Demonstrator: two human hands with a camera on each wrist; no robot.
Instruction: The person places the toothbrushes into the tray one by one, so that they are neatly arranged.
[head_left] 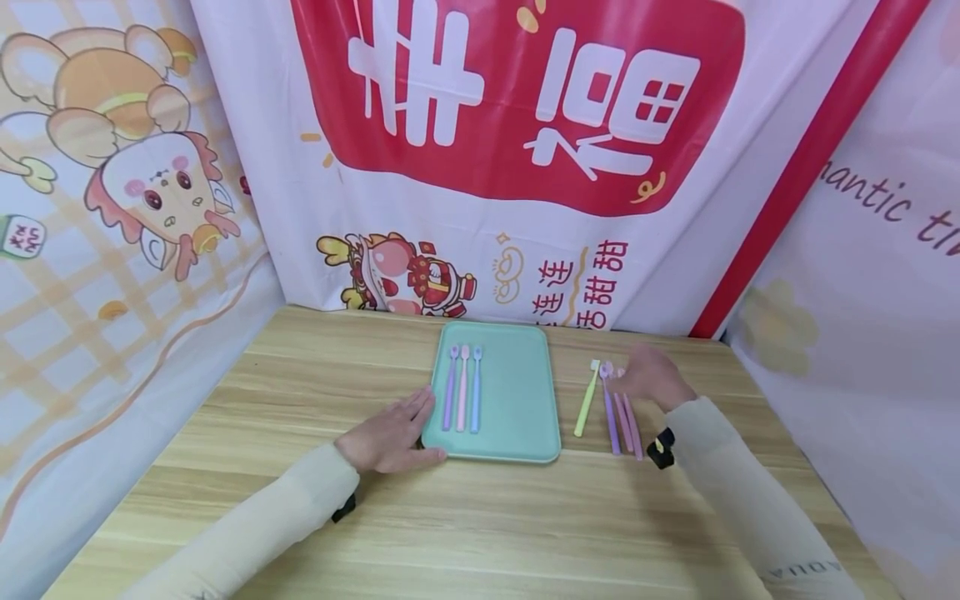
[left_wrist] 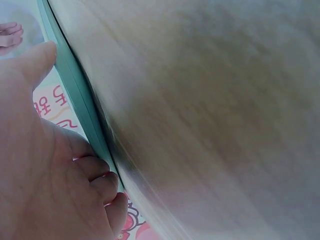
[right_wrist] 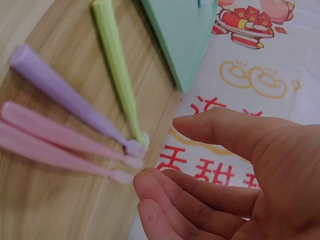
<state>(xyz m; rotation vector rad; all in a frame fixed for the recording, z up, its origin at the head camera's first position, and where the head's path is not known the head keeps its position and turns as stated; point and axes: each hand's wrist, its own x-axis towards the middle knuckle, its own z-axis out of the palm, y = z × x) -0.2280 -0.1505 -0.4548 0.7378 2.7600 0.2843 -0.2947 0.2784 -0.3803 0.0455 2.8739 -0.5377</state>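
Note:
My left hand (head_left: 390,433) rests at the near left corner of a mint green tray (head_left: 517,400), its fingers along the rim. In the left wrist view, thumb and fingertips meet the tray's edge (left_wrist: 82,95). Side by side on the tray lie a purple toothbrush (head_left: 449,396), a pink one (head_left: 462,396) and a blue one (head_left: 476,396). To the right of the tray, my right hand (head_left: 651,377) hovers by the heads of a green toothbrush (right_wrist: 116,60), a purple toothbrush (right_wrist: 65,92) and two pink toothbrushes (right_wrist: 60,132). Thumb and fingers are apart, holding nothing.
The wooden table (head_left: 510,525) carries the tray near its back edge. A printed white and red cloth (head_left: 517,167) hangs right behind it, and more printed cloth stands at the left (head_left: 112,333) and right sides. Black straps circle both wrists.

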